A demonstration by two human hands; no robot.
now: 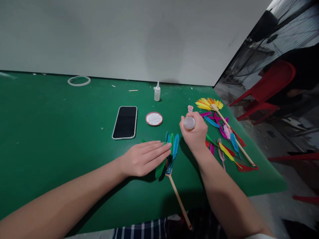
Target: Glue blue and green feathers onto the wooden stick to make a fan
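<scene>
A small feather fan (175,146) with blue and green feathers lies before me, its thin wooden stick reaching past the table's near edge. My left hand (147,157) covers the fan's left side, fingers straight and pressed together on the feathers. The thumb is hidden underneath, and a green feather (160,170) pokes out below the fingers. To the right of the fan, my right hand (195,132) is wrapped round a small clear bottle (189,123) whose round end faces up. The bottle's other end is hidden by the fist.
A phone (125,122), a round white-faced disc (154,119) and a white squeeze bottle (157,94) stand beyond my hands. Loose coloured feathers (225,151) and a yellow feather fan (209,104) lie at right. A ring (79,81) sits near the wall. Beyond the table is a red chair (276,83).
</scene>
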